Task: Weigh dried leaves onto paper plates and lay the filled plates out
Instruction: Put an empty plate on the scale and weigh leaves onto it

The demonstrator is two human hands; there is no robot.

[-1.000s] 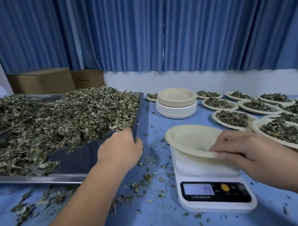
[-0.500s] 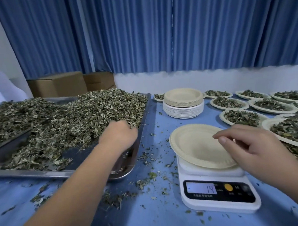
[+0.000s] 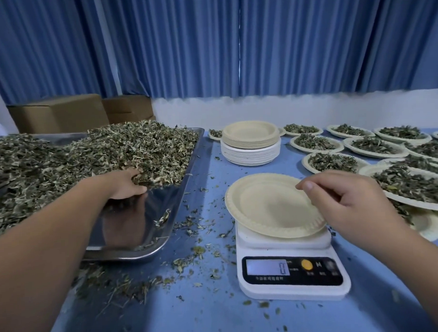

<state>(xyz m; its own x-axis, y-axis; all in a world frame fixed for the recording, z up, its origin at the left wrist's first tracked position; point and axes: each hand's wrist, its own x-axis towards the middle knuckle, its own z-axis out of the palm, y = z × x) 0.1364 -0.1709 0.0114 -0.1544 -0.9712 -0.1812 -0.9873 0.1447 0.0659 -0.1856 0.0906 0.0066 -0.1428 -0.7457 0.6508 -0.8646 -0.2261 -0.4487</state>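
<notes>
Head cam | L hand [image 3: 125,185] is dug into grey-green dried leaves [image 3: 138,148] on shiny steel tray [image 3: 140,218], fingers curled round clump | R hand [image 3: 350,198] is held loosely bent over rt rim of empty beige round paper plate [image 3: 269,203], nothing pinched | plate is set on white digital scale [image 3: 292,272], 0 shown

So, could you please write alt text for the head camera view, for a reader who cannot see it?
A person's left hand grips dried leaves heaped in a metal tray, while the right hand is poised over an empty paper plate on a white scale reading 0. Filled plates and a stack of empty plates sit behind on the blue table.
</notes>
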